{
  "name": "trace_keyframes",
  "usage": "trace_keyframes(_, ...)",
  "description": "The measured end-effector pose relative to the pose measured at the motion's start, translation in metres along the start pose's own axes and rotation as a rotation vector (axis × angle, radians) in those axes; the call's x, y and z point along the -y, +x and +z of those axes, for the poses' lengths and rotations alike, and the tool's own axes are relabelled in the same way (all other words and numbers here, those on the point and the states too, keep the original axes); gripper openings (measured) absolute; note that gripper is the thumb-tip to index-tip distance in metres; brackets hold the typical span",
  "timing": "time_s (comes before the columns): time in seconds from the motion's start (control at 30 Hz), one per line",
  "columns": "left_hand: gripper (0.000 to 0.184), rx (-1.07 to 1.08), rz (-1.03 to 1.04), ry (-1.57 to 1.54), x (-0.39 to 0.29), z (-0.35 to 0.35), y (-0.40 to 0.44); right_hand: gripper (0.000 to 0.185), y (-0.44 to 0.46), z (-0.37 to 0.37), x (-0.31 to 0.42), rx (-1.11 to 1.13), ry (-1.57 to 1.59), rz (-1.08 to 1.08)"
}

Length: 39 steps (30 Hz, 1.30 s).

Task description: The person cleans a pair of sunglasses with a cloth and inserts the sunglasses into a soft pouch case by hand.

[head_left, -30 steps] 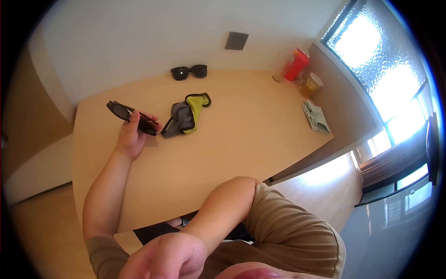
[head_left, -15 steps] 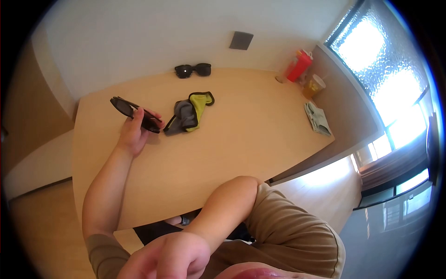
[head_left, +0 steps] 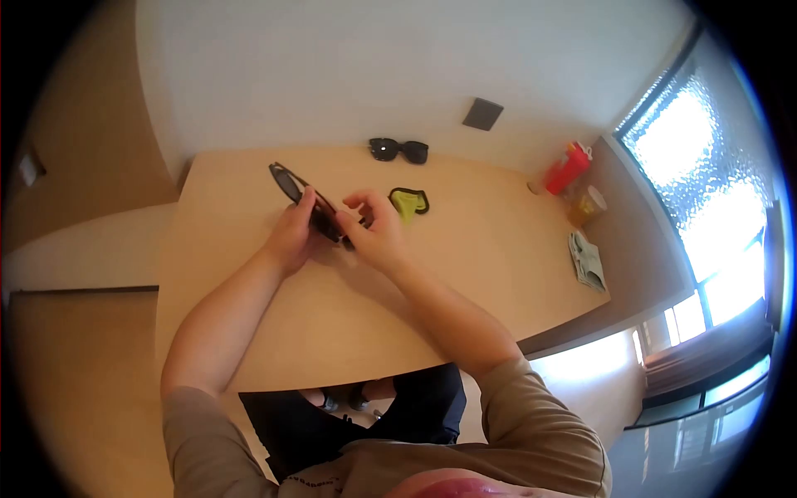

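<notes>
A pair of dark sunglasses (head_left: 288, 184) is held above the desk, tilted, with its lenses side by side. My left hand (head_left: 292, 236) is closed around its lower middle, thumb on the near side. At the right end of the frame, my right hand (head_left: 378, 236) has its thumb against the sunglasses, its index finger bent and raised; where its other fingers touch is partly hidden. Behind that hand lies a yellow-green and grey cloth pouch with black edging (head_left: 408, 202), mostly covered from view.
A second pair of black sunglasses (head_left: 398, 150) rests at the desk's back edge by the wall. Along the right partition stand a red container (head_left: 568, 168) and a yellowish cup (head_left: 588, 205), with a folded pale green cloth or paper (head_left: 586, 261) nearer. The wooden desk (head_left: 465, 274) ends before my lap.
My right hand has come up from near my face to the sunglasses in my left hand. The view has shifted, and the pouch is now mostly behind my right hand.
</notes>
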<state>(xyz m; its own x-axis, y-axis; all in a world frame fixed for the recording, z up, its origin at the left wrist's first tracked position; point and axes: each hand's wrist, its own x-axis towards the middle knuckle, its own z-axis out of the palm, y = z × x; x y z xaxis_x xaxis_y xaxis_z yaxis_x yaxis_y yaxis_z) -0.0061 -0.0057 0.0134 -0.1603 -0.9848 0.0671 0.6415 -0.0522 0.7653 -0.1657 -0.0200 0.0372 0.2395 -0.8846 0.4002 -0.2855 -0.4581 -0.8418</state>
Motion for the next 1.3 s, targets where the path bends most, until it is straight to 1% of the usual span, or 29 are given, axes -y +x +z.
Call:
trace_keyframes(0.1, 0.043, 0.006, -0.022, 0.051, 0.004, -0.009, 0.004, 0.02, -0.009, 0.001, -0.006, 0.087, -0.105, -0.034)
trace_keyframes(0.13, 0.043, 0.02, -0.015, 0.072, 0.006, -0.012, 0.004, 0.013, -0.014, 0.002, 0.008, 0.034, -0.144, -0.159)
trace_keyframes(0.17, 0.043, 0.03, -0.001, 0.095, 0.006, -0.016, 0.004, 0.013, -0.015, 0.003, 0.002, 0.059, -0.146, -0.161)
trace_keyframes(0.2, 0.034, -0.001, 0.0, 0.086, 0.007, -0.013, 0.003, 0.014, -0.012, 0.002, -0.005, 0.088, -0.145, -0.164)
trace_keyframes(0.23, 0.031, -0.006, -0.005, 0.098, 0.007, -0.008, 0.0, 0.015, -0.011, 0.001, -0.01, 0.117, -0.144, -0.164)
trace_keyframes(0.27, 0.028, -0.008, -0.009, 0.11, 0.004, -0.002, -0.001, 0.013, -0.011, 0.001, -0.014, 0.081, -0.15, -0.196)
trace_keyframes(0.3, 0.025, -0.006, -0.016, 0.124, 0.003, -0.001, -0.001, 0.012, -0.01, 0.001, -0.015, 0.052, -0.082, -0.12)
trace_keyframes(0.33, 0.016, 0.084, 0.018, 0.164, 0.005, -0.004, 0.001, 0.012, -0.009, -0.002, -0.013, 0.021, -0.016, -0.044)
trace_keyframes(0.37, 0.014, 0.108, 0.029, 0.19, 0.006, -0.007, 0.0, 0.011, -0.008, -0.004, -0.011, -0.012, 0.048, 0.027)
trace_keyframes(0.4, 0.013, 0.134, 0.041, 0.218, 0.007, -0.009, -0.001, 0.011, -0.007, -0.006, -0.009, -0.055, 0.121, 0.053)
trace_keyframes(0.43, 0.013, 0.162, 0.053, 0.246, 0.007, -0.011, -0.001, 0.012, -0.005, -0.008, -0.006, -0.099, 0.193, 0.079)
trace_keyframes(0.47, 0.018, 0.168, 0.077, 0.274, 0.011, -0.016, 0.002, 0.012, -0.004, -0.01, -0.005, -0.146, 0.265, 0.104)
trace_keyframes(0.57, 0.018, 0.125, 0.097, 0.23, 0.013, -0.022, 0.004, 0.013, 0.004, -0.019, -0.004, -0.295, 0.42, 0.114)
trace_keyframes(0.6, 0.019, 0.088, 0.096, 0.192, 0.013, -0.02, 0.003, 0.015, 0.012, -0.022, -0.024, -0.344, 0.342, 0.038)
trace_keyframes(0.67, 0.021, 0.012, 0.096, 0.118, 0.011, -0.014, 0.001, 0.017, 0.025, -0.029, -0.043, -0.414, 0.431, 0.009)
trace_keyframes(0.7, 0.02, 0.008, 0.11, 0.121, 0.01, -0.014, 0.001, 0.018, 0.027, -0.031, -0.044, -0.451, 0.476, -0.008)
trace_keyframes(0.77, 0.019, 0.002, 0.139, 0.125, 0.008, -0.016, 0.001, 0.018, 0.028, -0.033, -0.046, -0.464, 0.441, 0.009)
trace_keyframes(0.8, 0.019, -0.04, 0.142, 0.152, 0.008, -0.013, 0.0, 0.018, 0.028, -0.035, -0.046, -0.472, 0.421, 0.017)
trace_keyframes(0.9, 0.02, -0.132, 0.129, 0.199, 0.009, -0.002, -0.001, 0.025, 0.029, -0.029, -0.047, -0.481, 0.496, 0.066)
trace_keyframes(0.93, 0.021, -0.155, 0.115, 0.192, 0.007, 0.003, -0.003, 0.033, 0.029, -0.027, -0.049, -0.456, 0.508, 0.185)
trace_keyframes(1.03, 0.025, -0.219, 0.092, 0.149, 0.011, 0.015, -0.007, 0.025, 0.023, -0.026, -0.037, -0.428, 0.717, 0.388)
trace_keyframes(1.07, 0.028, -0.238, 0.088, 0.132, 0.014, 0.017, -0.007, 0.027, 0.021, -0.025, -0.029, -0.449, 0.778, 0.432)
trace_keyframes(1.17, 0.038, -0.271, 0.092, 0.144, 0.029, 0.013, -0.009, 0.026, 0.019, -0.026, -0.026, -0.421, 0.871, 0.546)
trace_keyframes(1.27, 0.039, -0.365, 0.151, 0.129, 0.035, 0.034, -0.023, 0.025, 0.015, -0.03, -0.021, -0.3, 0.777, 0.57)
trace_keyframes(1.3, 0.042, -0.331, 0.181, 0.13, 0.035, 0.03, -0.022, 0.024, 0.013, -0.027, -0.017, -0.287, 0.741, 0.503)
